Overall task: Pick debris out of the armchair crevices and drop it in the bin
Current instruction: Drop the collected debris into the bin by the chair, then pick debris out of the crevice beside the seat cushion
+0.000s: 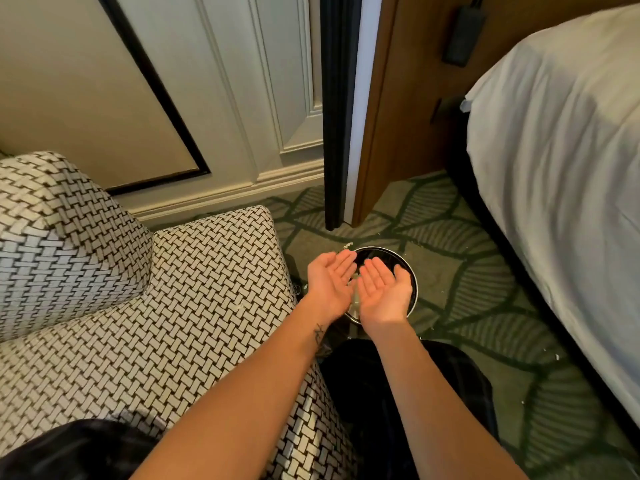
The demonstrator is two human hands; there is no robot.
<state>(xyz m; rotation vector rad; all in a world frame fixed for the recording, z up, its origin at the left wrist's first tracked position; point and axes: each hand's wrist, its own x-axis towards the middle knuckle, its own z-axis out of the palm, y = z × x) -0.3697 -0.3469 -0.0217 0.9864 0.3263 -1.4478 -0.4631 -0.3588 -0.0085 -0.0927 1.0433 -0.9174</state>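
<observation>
Both hands were out over the bin, palms up, fingers spread apart and clamped on nothing. The left hand sat over the bin's left rim; the right hand covered its middle and near side. The two were side by side, almost touching at the little-finger edges.

The bin was round, dark inside, with a shiny metal rim, and it stood on the carpet just off the armchair's right front corner. Through the gap between the hands, something pale showed low in the bin; it was too blurred to say what it was. A pale scrap lay on the carpet at the bin's far rim, and a few more specks were scattered on the carpet to the right.

Room to move was tight. The armchair's woven black-and-white seat filled the left, its arm rising at far left against the panelled wall. A dark door edge and a wooden panel came down to the floor right behind the bin. The bed, in white sheets, closed off the right side, leaving a strip of leaf-patterned carpet between it and the chair. The person's dark trousers filled the near floor below the forearms.

A small dark mark showed on the left wrist. No readable writing showed anywhere.
</observation>
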